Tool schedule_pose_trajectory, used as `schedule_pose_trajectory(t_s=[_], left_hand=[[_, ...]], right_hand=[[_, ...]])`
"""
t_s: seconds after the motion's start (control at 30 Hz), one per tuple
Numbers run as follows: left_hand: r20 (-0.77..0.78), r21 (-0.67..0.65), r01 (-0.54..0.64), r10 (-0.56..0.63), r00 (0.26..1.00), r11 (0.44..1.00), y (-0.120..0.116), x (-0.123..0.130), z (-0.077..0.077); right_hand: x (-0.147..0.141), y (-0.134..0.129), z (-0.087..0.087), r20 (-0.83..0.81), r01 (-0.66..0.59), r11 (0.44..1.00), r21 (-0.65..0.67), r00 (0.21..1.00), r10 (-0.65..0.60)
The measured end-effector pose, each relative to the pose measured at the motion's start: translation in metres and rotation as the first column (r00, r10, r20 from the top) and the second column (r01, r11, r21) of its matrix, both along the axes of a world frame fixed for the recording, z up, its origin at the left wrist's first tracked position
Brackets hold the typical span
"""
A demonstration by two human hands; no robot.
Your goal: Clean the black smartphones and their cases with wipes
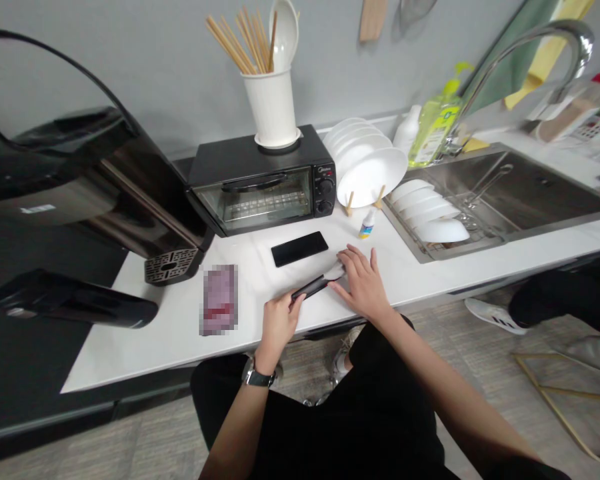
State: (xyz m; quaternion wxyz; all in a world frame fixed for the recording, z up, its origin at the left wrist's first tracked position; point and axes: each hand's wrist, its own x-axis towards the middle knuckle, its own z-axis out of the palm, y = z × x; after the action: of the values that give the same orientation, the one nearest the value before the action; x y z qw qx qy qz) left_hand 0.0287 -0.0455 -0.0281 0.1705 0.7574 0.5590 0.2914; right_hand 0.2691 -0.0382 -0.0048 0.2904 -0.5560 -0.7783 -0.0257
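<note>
A long white worktop point(253, 283) is in front of me. On its left side stands a tall, dark, shiny machine point(155, 200). On the right side is a metal sink point(545, 183). A black oven point(265, 200) sits at the back, next to the machine. White plates point(370, 175) stand up in a row between the oven and the sink, and white bowls point(440, 230) lean in the sink's left part. A white pot point(270, 103) full of thin sticks point(250, 40) is on top of the oven.

My left hand point(279, 320) is curled tight around one end of a long black thing point(310, 287), low over the front of the worktop. My right hand point(365, 283) has its fingers stretched out at the other, pale end. I can't tell if it pinches that end.

A blurry purple thing point(220, 300) lies to the left. A black phone point(300, 249) lies flat just behind my hands. The smallest thing is a little bottle point(367, 225), upright near the plates.
</note>
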Motion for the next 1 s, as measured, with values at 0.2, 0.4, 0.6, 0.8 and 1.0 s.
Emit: schedule_pose_trajectory(t_s=[0.2, 0.4, 0.6, 0.8, 1.0], left_hand=[[-0.06, -0.035, 0.019, -0.021, 0.998, 0.999, 0.002, -0.004, -0.003], [-0.004, -0.022, 0.005, -0.005, 1.0, 1.0, 0.001, -0.002, 0.0], [0.016, -0.026, 0.013, -0.013, 1.0, 1.0, 0.001, 0.0, -0.002], [-0.06, -0.054, 0.007, -0.01, 0.998, 0.998, 0.001, -0.004, -0.001], [0.049, -0.025, 0.01, -0.009, 0.999, 1.0, 0.0, 0.002, 0.004]], right_hand=[[-0.083, -0.038, -0.005, 0.052, -0.313, 0.947, -0.07, 0.947, 0.317], [-0.022, -0.012, -0.009, 0.074, -0.123, 0.992, -0.028, 0.989, 0.125], [-0.05, -0.02, -0.01, -0.008, -0.085, 0.996, -0.027, 0.996, 0.085], [-0.058, -0.028, -0.01, 0.073, -0.252, 0.966, -0.053, 0.964, 0.255], [-0.025, -0.002, -0.009, -0.073, 0.094, 0.995, 0.023, 0.993, -0.092]])
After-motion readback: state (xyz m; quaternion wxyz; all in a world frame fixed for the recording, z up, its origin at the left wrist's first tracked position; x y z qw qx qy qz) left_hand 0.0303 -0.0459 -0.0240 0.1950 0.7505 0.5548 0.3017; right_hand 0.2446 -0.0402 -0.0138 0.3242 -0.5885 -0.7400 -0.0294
